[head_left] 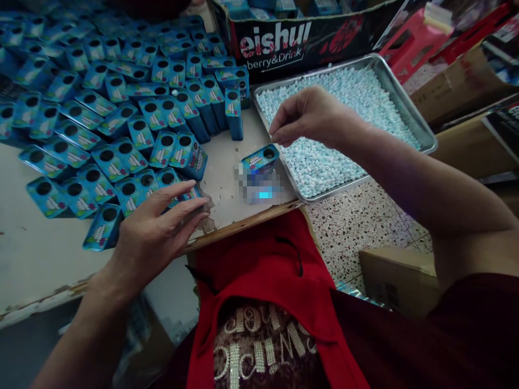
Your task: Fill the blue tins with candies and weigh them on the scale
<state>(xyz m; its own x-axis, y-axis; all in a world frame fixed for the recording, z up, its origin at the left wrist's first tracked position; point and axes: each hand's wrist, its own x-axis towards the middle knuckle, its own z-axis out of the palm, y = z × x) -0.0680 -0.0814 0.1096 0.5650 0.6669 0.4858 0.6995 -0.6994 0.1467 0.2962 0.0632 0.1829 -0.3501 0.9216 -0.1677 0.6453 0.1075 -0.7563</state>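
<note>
Just beside the metal tray (426, 139), one lone blue tin (263, 160)

It stands on your desk (227, 197). Your right hand (302, 116) pinches over the tray's rim, any contents hidden; your left hand (156, 227), fingers loosely parted, reaches the massed tins (109, 156), its grip unclear. Pale pellets (332, 167) cover the tray.

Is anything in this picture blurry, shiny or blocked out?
Head view: square blocks hide the lower part of the lone tin; head view: the metal tray catches pale glints on its rim; head view: the back-left tins look soft, while the box's large lettering is readable.
</note>
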